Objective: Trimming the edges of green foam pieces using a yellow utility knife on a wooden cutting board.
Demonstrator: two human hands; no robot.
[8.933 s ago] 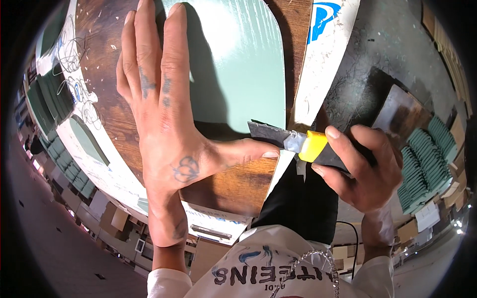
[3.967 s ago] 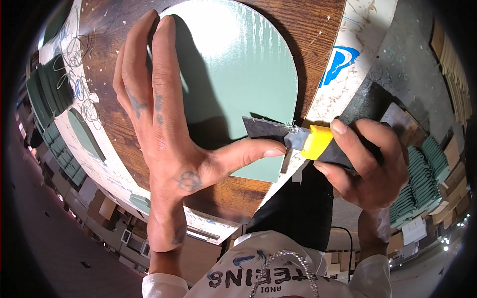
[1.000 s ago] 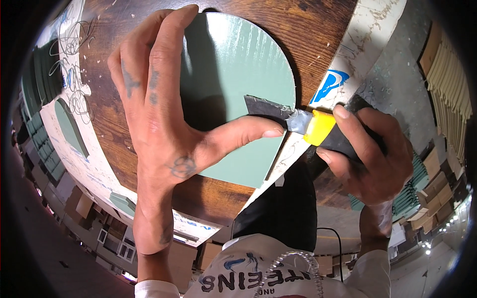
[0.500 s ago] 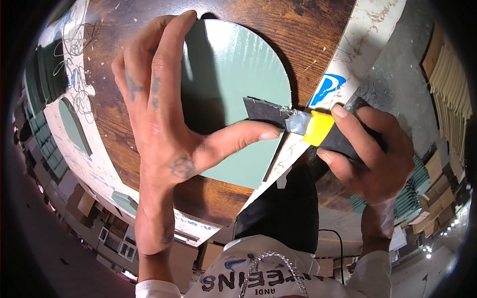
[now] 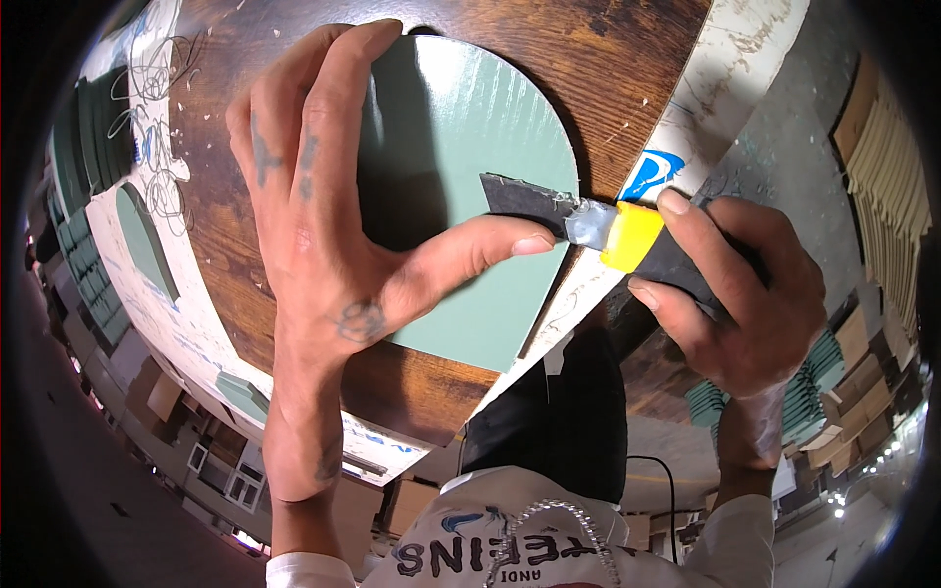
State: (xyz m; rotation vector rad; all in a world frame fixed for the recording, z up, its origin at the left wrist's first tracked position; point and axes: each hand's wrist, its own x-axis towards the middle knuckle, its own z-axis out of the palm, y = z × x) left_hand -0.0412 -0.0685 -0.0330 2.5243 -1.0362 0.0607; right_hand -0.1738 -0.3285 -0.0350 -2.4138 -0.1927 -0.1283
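White shirt (image 5: 637, 561) carries large dark capitals (image 5: 480, 558), inverted in view, plus a smaller line beneath. White strip (image 5: 740, 78) at right shows a blue letter-like mark (image 5: 652, 174). Lower-left white panel (image 5: 377, 468): blue print, too small to read.

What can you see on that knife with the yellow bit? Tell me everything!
The utility knife has a broad, dark, metal-looking blade with a slanted end and pale shavings along its upper edge. Next come a shiny silvery-grey section, a yellow collar and a dark handle, gripped by the right hand. The blade points left, across the green board's edge, just beside the left thumb; whether they touch, I can't tell.
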